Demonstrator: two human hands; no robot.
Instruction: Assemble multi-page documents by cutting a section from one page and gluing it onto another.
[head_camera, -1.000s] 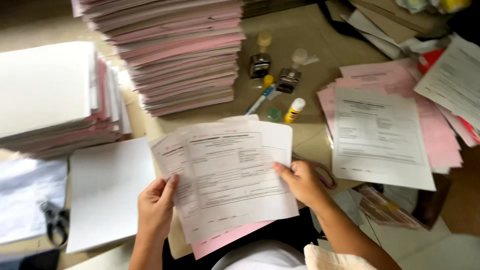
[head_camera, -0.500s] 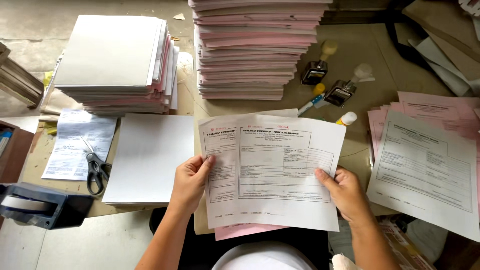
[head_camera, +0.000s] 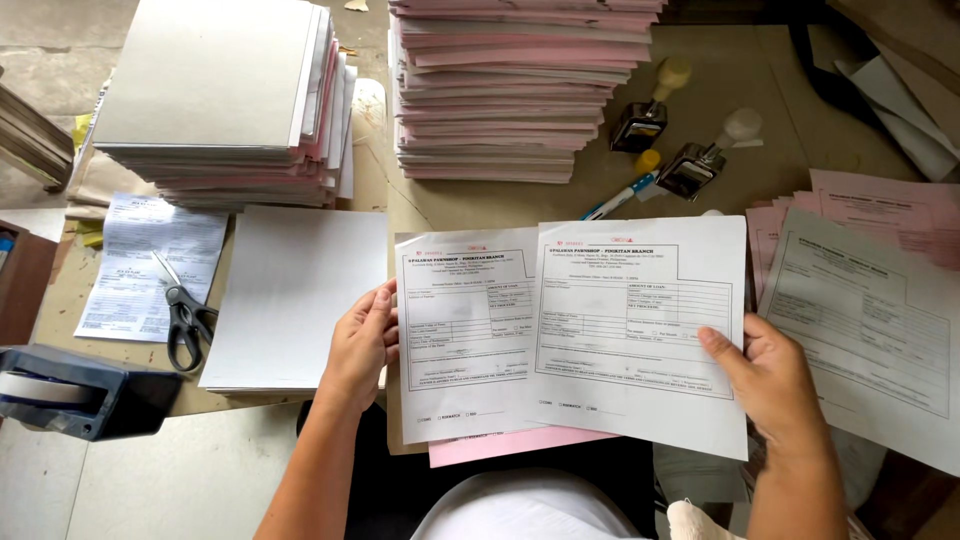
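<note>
I've got the left hand pinching the left form and the right hand clamping the right form above the tabletop, pink sheet beneath, so I judge squaring edges matters most.

I see two printed forms side by side over my lap, the right one overlapping the left, with another sheet under them. My left hand grips their left edge, my right hand the right edge. Left of them lies a blank sheet, then scissors on a form. Behind stand two paper stacks; two stamps sit right of those.
</note>
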